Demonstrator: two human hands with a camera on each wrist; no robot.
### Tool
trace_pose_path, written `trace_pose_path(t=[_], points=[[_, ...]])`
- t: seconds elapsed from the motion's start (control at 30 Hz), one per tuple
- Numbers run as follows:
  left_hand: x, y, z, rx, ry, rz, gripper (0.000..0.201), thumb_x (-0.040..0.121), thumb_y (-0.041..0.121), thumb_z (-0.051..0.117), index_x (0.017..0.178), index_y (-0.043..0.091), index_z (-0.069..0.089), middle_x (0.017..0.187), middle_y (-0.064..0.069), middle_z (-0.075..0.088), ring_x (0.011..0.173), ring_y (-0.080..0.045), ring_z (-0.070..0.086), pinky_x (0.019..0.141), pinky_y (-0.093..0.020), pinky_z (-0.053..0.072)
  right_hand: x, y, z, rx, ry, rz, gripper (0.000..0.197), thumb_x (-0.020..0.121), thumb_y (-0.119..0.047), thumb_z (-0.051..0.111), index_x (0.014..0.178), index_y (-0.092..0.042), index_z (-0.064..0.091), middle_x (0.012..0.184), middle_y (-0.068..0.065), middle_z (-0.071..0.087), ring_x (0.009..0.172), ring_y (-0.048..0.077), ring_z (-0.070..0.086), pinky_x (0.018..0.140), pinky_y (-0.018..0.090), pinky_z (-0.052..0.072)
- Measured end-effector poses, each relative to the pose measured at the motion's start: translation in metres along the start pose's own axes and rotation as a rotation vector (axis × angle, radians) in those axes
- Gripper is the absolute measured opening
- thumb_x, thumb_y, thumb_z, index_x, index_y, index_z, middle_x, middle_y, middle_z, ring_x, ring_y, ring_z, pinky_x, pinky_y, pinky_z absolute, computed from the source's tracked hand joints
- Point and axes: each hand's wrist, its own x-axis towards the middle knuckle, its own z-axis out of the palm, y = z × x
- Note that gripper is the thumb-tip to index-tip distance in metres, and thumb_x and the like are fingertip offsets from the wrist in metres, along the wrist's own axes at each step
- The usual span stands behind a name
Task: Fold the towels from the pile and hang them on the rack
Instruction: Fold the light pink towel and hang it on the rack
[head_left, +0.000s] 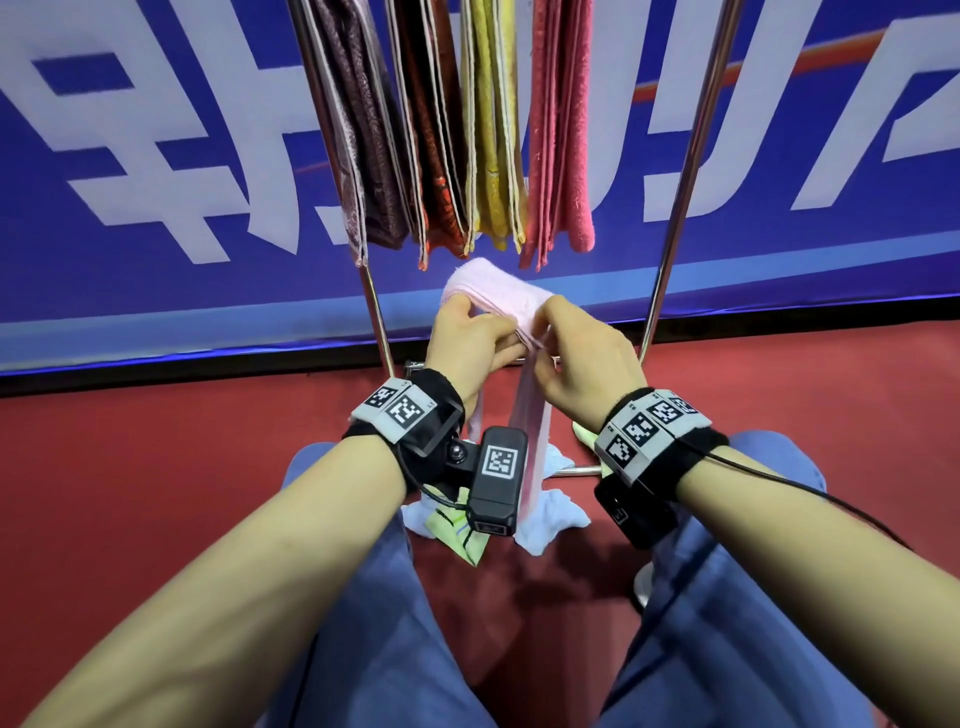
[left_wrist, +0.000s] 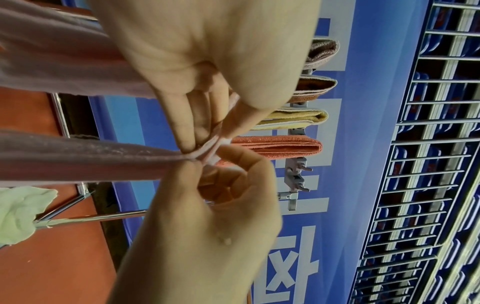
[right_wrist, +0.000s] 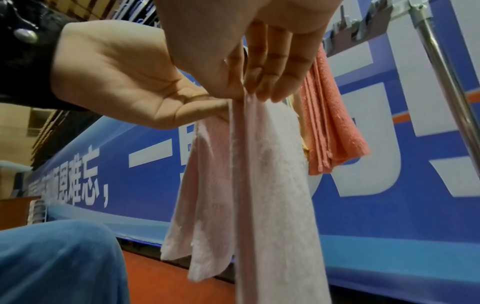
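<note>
At frame centre, the left hand (head_left: 470, 338) and right hand (head_left: 584, 358) both pinched the pale pink terry towel (head_left: 496, 293), mid-fold below the chrome rack (head_left: 675, 218); next, I judged, hanging it needed a free peg.

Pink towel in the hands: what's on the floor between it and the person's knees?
In the head view, a small pile of pale blue and light green towels lies on the red floor, under the hanging pink towel.
</note>
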Motion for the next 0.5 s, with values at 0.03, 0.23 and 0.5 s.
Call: trace_pose_path(t=[0.03,0.23,0.5], points=[[0.0008,0.0015,0.0001,0.004,0.002,0.007,0.024,0.092,-0.012,0.047,0.105,0.008,0.041,0.095,-0.016,0.05,0.086,-0.026,0.061,0.074,-0.032,0.062,-0.0006,0.0022,0.001,0.006,-0.021,0.05,0.017,0.081,-0.016,0.057,0.095,-0.017,0.047,0.089,0.003,0.06,0.078,0.035,0.058,0.065,0.04,0.047],[0.0046,0.0069,-0.0005,0.031,-0.011,0.064,0.021,0.097,-0.009,0.048,0.111,0.006,0.041,0.077,-0.01,0.054,0.073,-0.016,0.062,0.072,-0.027,0.062,-0.0062,0.0112,0.008,-0.054,-0.147,0.16,0.019,0.082,-0.036,0.061,0.077,-0.023,0.048,0.08,-0.003,0.062,0.08,0.027,0.06,0.068,0.035,0.048],[0.0041,-0.0011,0.0015,0.142,0.003,0.087,0.03,0.092,-0.011,0.052,0.111,0.008,0.039,0.066,-0.005,0.047,0.06,-0.013,0.053,0.074,-0.035,0.06,-0.0015,0.008,0.0063,-0.177,-0.132,0.138,0.029,0.09,-0.044,0.052,0.076,-0.019,0.047,0.076,-0.003,0.056,0.081,0.031,0.059,0.061,0.033,0.037]])
